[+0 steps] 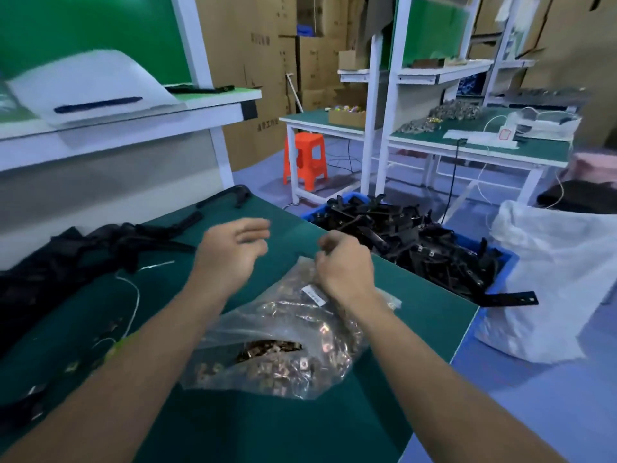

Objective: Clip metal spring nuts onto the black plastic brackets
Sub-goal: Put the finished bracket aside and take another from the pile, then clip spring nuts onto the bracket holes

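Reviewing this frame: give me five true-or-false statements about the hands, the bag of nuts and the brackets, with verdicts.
1. The clear plastic bag of metal spring nuts lies on the green table mat. True.
2. The left hand grips a bracket. False: it holds nothing, with its fingers loosely spread above the mat.
3. The blue plastic bin beside the table holds black plastic brackets. True.
4. The right hand lies flat on the mat. False: its fingers are curled at the bag's far edge and seem to pinch it.
5. The plastic stool on the floor behind is blue. False: it is orange.
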